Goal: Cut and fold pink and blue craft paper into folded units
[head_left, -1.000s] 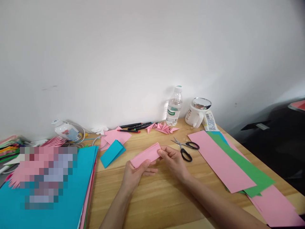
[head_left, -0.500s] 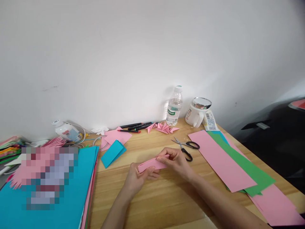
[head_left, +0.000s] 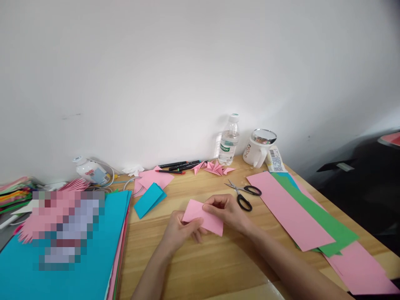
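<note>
A small pink paper (head_left: 204, 217) is held above the wooden table (head_left: 200, 266), its flat face turned toward me. My left hand (head_left: 181, 231) pinches its left side, thumb on the front and fingers behind. At the upper edge my right hand (head_left: 226, 210) grips the paper between thumb and fingers. Beyond my right hand lie scissors (head_left: 240, 193) with black handles, blades slightly apart. A folded blue paper (head_left: 150, 201) rests to the left of my hands.
Pink strips (head_left: 290, 212) and a green sheet (head_left: 339, 237) overlap on the right. Folded pink pieces (head_left: 215, 167), pens (head_left: 178, 166), a water bottle (head_left: 229, 143) and a white mug (head_left: 258, 152) line the wall. At left lies a blue paper stack (head_left: 103, 250).
The pink paper has turned from a narrow, edge-on view to show its broad face. Both hands keep hold of it and have shifted only slightly.
</note>
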A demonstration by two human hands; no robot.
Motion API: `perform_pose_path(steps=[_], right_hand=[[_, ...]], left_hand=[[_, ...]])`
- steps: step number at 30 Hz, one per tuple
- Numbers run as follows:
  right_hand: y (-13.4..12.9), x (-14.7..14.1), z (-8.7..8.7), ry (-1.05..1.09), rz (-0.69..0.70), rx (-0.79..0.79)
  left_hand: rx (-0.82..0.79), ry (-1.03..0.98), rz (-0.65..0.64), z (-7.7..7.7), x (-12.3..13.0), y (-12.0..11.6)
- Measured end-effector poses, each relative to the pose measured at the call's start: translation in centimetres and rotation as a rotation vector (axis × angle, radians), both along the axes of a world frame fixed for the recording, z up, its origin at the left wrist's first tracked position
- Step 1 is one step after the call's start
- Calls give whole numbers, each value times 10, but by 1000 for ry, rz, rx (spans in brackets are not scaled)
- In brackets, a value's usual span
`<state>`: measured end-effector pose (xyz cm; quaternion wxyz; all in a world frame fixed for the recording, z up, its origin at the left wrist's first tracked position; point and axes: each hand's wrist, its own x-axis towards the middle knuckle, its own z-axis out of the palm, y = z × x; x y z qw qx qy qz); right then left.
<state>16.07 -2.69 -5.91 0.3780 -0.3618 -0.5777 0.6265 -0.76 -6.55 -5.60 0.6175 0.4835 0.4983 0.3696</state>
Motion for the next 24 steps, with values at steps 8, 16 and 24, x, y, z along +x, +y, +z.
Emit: perform_pose_path(steps=[8, 16, 24], right_hand=[[2, 0, -2, 114, 167, -145], [-5, -6, -6, 108, 127, -137], [-4, -5, -1, 4, 167, -64]], left_hand=[[100, 71, 44, -2, -7, -1], [28, 165, -132, 3, -7, -1], [-20, 161, -231, 4, -3, -4]])
